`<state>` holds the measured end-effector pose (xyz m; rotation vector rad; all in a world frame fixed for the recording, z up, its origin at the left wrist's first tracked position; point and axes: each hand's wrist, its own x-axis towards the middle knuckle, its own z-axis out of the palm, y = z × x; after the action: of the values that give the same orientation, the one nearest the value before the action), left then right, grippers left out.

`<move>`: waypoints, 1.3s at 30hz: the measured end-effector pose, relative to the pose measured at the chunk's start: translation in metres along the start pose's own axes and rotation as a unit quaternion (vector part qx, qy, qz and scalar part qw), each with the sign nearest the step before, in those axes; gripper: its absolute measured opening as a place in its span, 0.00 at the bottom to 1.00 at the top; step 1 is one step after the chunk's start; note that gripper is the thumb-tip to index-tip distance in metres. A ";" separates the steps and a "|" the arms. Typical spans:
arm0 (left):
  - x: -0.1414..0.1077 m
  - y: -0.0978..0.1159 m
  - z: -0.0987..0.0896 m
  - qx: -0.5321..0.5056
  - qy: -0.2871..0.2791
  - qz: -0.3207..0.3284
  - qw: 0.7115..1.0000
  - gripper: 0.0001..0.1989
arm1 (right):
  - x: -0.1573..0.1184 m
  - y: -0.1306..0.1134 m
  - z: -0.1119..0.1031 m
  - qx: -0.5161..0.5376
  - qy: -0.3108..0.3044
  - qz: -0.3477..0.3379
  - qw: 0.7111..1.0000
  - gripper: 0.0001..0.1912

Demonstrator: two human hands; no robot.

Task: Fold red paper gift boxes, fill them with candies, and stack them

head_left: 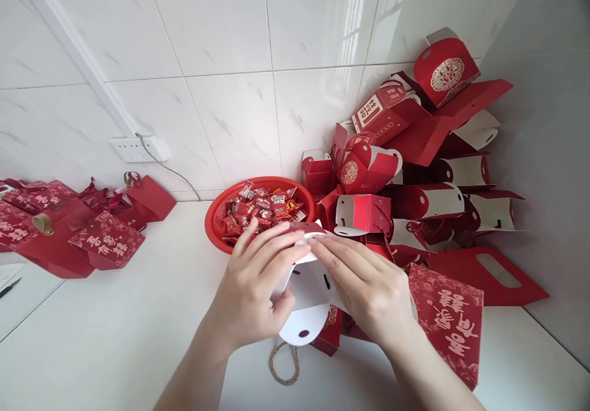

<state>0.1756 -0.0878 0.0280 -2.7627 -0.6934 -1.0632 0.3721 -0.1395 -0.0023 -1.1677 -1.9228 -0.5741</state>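
White-lined box point(310, 291) (one flap point(291, 326) open): left hand point(255, 285) and right hand point(372, 288) grasp it.

The bench point(142, 319) gives passage left of the left hand point(253, 288); a basket point(212, 220) blocks ahead, boxes point(408, 202) ahead-right of the right hand point(371, 285).

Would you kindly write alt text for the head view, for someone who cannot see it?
The left hand and right hand hold an open box, white inside, at a white table. Behind it sits a red basket of small wrapped packets, with red boxes piled right and others left.
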 end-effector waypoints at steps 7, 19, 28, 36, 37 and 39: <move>-0.006 -0.020 0.006 0.063 0.215 -0.059 0.973 0.18 | -0.001 -0.005 0.005 -0.015 0.065 0.018 0.998 0.12; -0.010 -0.014 -0.002 -0.026 0.294 -0.103 0.950 0.11 | 0.006 -0.002 0.014 -0.080 -0.075 0.168 0.980 0.18; -0.006 -0.016 -0.005 -0.126 0.153 -0.210 0.957 0.10 | 0.008 -0.002 0.000 0.069 -0.164 0.181 0.967 0.18; -0.006 -0.029 -0.001 -0.188 -0.074 -0.222 0.954 0.17 | 0.006 0.000 0.004 0.059 -0.269 0.188 0.943 0.19; -0.005 -0.031 0.002 -0.177 -0.082 -0.220 0.956 0.16 | 0.005 0.001 0.007 0.044 -0.285 0.189 0.939 0.18; -0.003 -0.036 0.010 -0.146 -0.105 -0.225 0.958 0.13 | 0.004 0.003 0.014 0.009 -0.323 0.191 0.927 0.18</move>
<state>0.1638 -0.0540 0.0163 -3.0857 -1.3485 -1.0148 0.3683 -0.1256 -0.0069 -1.8237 -2.1190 0.0614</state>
